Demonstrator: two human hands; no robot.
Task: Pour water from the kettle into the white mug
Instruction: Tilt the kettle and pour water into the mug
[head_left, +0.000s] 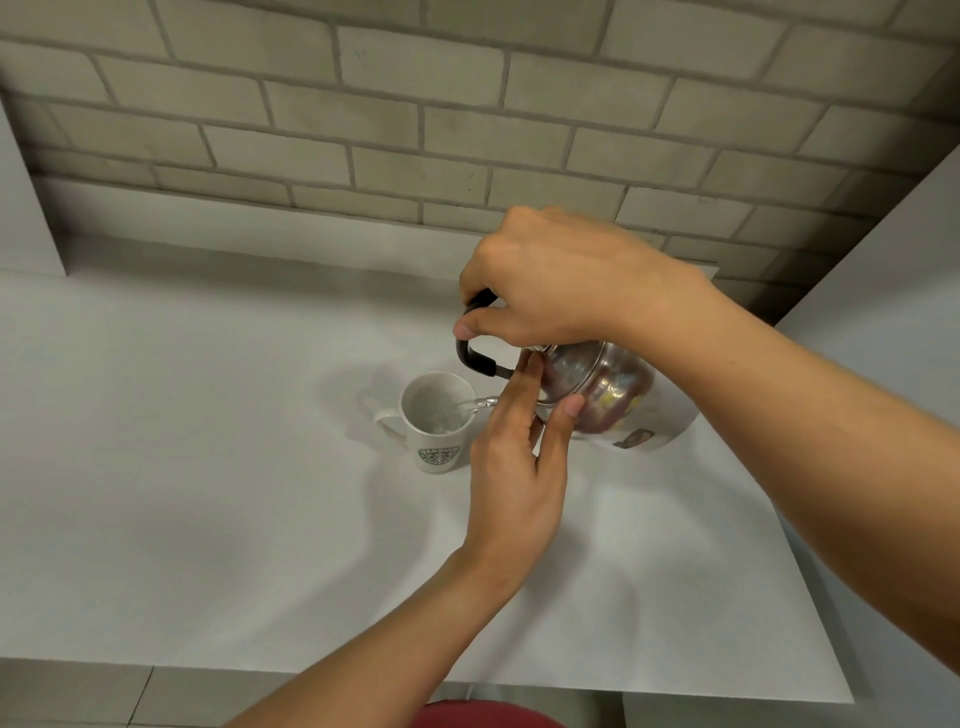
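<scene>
A shiny steel kettle (605, 387) with a black handle (474, 358) hangs tilted to the left above the white table (208, 467). My right hand (556, 280) grips the handle from above. My left hand (519, 457) presses its fingertips and thumb against the kettle's lid and front. A thin stream of water (475, 404) runs from the spout into the white mug (434, 428), which stands upright on the table with a green logo facing me and its handle to the left. A little water lies in the mug.
A grey brick wall (415, 130) rises behind the table. White side panels stand at the left (26, 218) and right (883, 270). The table's front edge (363, 675) is close to me, with a tiled floor below.
</scene>
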